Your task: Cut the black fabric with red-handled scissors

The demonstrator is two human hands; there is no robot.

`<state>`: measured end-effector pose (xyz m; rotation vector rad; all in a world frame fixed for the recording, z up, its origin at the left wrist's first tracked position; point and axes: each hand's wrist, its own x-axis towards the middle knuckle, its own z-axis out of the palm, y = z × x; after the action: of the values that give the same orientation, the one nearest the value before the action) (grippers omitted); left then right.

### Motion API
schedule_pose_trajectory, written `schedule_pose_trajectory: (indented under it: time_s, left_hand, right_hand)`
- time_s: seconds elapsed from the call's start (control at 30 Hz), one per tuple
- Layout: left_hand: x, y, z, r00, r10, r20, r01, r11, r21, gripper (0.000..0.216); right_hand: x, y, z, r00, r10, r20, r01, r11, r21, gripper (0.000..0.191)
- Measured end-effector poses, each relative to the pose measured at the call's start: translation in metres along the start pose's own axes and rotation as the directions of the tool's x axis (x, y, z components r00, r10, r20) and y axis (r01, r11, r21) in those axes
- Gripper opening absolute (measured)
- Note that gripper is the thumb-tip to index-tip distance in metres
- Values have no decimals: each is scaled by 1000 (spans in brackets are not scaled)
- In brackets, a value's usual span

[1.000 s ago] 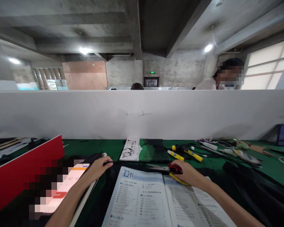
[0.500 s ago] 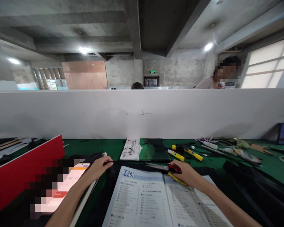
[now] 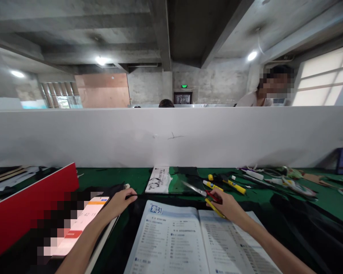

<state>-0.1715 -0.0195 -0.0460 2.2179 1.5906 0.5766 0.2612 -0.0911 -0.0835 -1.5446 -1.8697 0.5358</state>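
Observation:
My right hand [image 3: 224, 205] grips a pair of scissors [image 3: 200, 191] with red and yellow handles. Their blades point left, above the far edge of an open book [image 3: 173, 236] with printed pages. To the left of the book, my left hand [image 3: 124, 201] is closed, its thumb and fingertips pinching the edge of a black cloth [image 3: 143, 198]. This cloth runs behind the book and partly beneath it. A lit phone [image 3: 84, 224] lies by my left forearm, partly covered by it.
A closed green-and-white book [image 3: 160, 180] lies against a white partition [image 3: 117, 137]. Yellow glue tubes [image 3: 236, 187] and assorted tools sit right of it on the green table [image 3: 105, 175]. A red board [image 3: 45, 205] leans at left. Another person [image 3: 248, 99] is beyond the partition.
The scissors have tilted, with their blade tips raised and moved slightly right; my right hand shifted a little right. My left hand stays on the cloth. The person beyond the partition moved slightly.

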Motion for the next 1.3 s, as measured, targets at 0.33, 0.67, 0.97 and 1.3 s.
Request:
schedule_pose_trajectory:
  time_s: [0.33,0.67,0.97,1.3]
  left_hand:
    - [-1,2,1,1000,3,-3,-3,1000,20,17]
    - [-10,22,-6,1000,-11,-5,12,1000,15,17]
    - [-13,27,-7,999,-38,-1,38,999,27,16]
    - [-12,28,-7,999,-44,0,44,999,31,16]
  right_hand:
    - [2,-44,-4,996,-88,22,89,995,-43,35]
    - [30,-81,52,968,-231,97,242,962,-125,34]
    - [41,-90,62,954,-238,180,266,952,-151,36]
    - [42,-92,65,961,-172,219,217,955,-203,33]
